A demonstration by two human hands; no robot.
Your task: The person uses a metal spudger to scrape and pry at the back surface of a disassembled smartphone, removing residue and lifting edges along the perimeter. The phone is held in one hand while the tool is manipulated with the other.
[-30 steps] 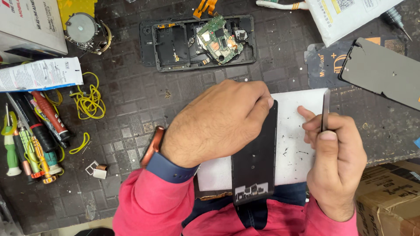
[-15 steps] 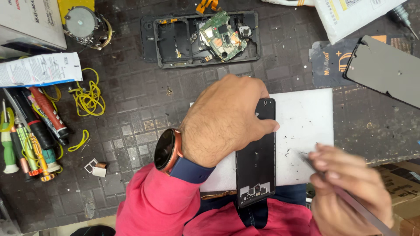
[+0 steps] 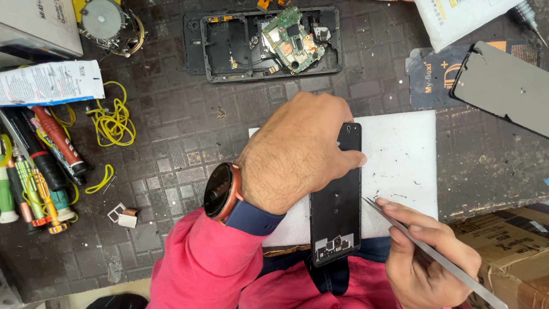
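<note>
Left hand: pressing down on the black phone panel [image 3: 336, 200] at centre frame, left hand [image 3: 297, 151] lying palm-down, fingers curled over the panel's upper end and left edge, pinning it flat; round watch [image 3: 220, 191] showing on the wrist above a pink sleeve [image 3: 211, 269].

Right hand: sitting at lower right of the frame, right hand [image 3: 426, 260] pinching slim metal tweezers [image 3: 434, 257], fingers closed around the shaft, tip pointing up-left and hovering just beside the panel's right edge.

Phone panel: lying lengthwise on a white foam pad [image 3: 400, 166], lower end overhanging the pad's near edge toward the lap.

Top centre: resting open, a black phone frame [image 3: 229, 43] carrying a green circuit board [image 3: 294, 37] tilted inside it.

Upper right: leaning on a dark printed sheet, a grey display panel [image 3: 503, 86]; beside it, a white pouch [image 3: 457, 20].

Left edge: crowding together, screwdrivers [image 3: 34, 189], a white tube [image 3: 48, 83], loops of yellow wire [image 3: 114, 117].

Lower left: lying on the dark grid mat [image 3: 171, 143], a small card tray [image 3: 123, 214].

Lower right corner: showing partly, a brown cardboard box [image 3: 509, 234].
</note>
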